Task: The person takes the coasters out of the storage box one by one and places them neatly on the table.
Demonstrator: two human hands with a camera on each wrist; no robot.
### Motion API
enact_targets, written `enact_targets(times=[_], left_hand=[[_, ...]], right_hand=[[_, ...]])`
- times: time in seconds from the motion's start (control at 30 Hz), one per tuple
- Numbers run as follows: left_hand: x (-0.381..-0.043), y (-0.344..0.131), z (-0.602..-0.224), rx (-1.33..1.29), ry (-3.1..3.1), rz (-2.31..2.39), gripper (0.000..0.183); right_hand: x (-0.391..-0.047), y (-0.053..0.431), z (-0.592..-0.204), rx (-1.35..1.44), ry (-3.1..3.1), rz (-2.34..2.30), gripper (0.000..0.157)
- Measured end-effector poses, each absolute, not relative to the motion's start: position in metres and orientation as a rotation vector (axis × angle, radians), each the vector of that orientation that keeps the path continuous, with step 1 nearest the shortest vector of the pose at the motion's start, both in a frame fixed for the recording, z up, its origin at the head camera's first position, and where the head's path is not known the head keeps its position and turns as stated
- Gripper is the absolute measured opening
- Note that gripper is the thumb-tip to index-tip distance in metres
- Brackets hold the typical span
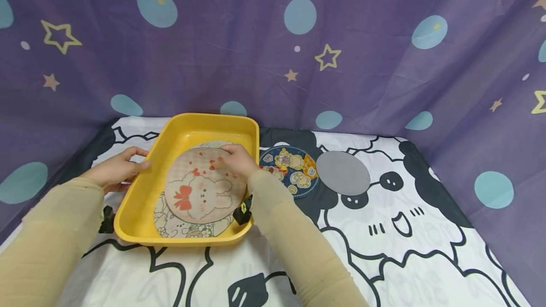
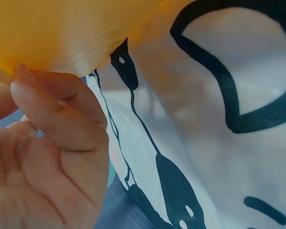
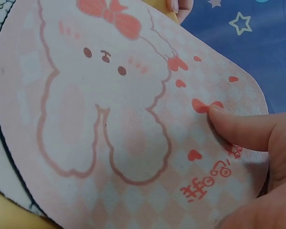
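Note:
My left hand [image 1: 121, 168] holds the left rim of a yellow plastic basin [image 1: 200, 126]. In the left wrist view its thumb and fingers meet at the basin's edge. My right hand [image 1: 237, 161] pinches the edge of a round pink mouse pad [image 1: 200, 186] printed with a rabbit, red bow and small hearts. The thumb lies on the printed face in the right wrist view, with the other fingers mostly hidden. This pad is tilted inside the basin, over another round patterned mouse pad [image 1: 164, 219] on the basin's floor.
Right of the basin lies a dark blue round pad [image 1: 300, 169] with cartoon figures, partly hidden by the right arm. A plain grey round pad [image 1: 343, 173] adjoins it. Beneath everything is a black-and-white cartoon cloth [image 1: 401, 259]. A purple curtain [image 1: 367, 79] hangs behind.

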State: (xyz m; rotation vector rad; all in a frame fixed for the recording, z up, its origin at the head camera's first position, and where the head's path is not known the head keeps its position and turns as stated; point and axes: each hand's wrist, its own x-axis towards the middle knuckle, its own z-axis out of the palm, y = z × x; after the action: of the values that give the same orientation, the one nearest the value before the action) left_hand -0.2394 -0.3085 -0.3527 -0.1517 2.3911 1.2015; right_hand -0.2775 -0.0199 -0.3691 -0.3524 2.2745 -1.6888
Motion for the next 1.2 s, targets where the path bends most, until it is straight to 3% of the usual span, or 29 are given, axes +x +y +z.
enact_targets(times=[0.87, 1.2], left_hand=[[-0.236, -0.305, -0.347, -0.163, 2.434, 1.151, 0.06], [-0.235, -0.306, -0.348, -0.16, 2.432, 1.157, 0.061]], right_hand=[[-0.272, -0.007, -0.344, -0.199, 2.067, -1.768, 0.031], [-0.27, -0.005, -0.344, -0.133, 1.911, -1.896, 0.026]])
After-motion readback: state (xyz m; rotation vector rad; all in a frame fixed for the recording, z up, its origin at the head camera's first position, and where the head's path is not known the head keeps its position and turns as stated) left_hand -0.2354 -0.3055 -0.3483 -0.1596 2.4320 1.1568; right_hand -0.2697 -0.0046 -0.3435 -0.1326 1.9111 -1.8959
